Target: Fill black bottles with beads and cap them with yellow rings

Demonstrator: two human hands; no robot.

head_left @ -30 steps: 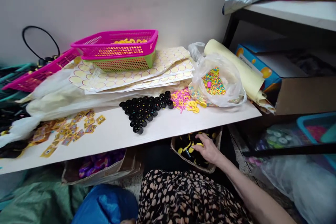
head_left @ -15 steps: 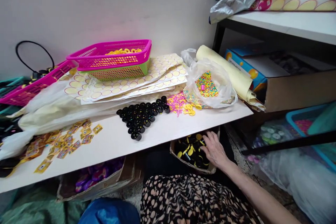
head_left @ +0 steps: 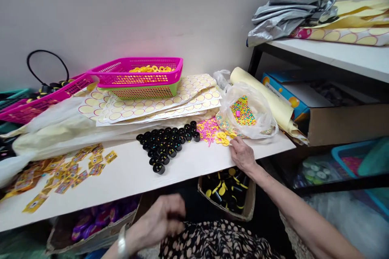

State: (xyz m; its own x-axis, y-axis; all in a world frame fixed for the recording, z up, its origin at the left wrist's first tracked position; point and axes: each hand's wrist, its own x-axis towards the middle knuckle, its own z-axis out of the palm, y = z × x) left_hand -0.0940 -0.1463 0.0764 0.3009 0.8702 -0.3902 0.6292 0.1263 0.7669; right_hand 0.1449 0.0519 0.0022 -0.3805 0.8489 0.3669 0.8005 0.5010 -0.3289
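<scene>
Resting at the counter (head_left: 121,178), our right hand (head_left: 243,156) lies just beside the round yellow pieces (head_left: 225,142); we cannot tell its grip, nor that of our blurred, curled left hand (head_left: 165,214).

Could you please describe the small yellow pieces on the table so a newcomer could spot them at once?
On the white table, find the plastic bag of colourful beads toward the right. At its near left corner, by the right hand, lie the small yellow pieces. Flat and rounded, they are larger than the tiny pink bits beside them.
</scene>
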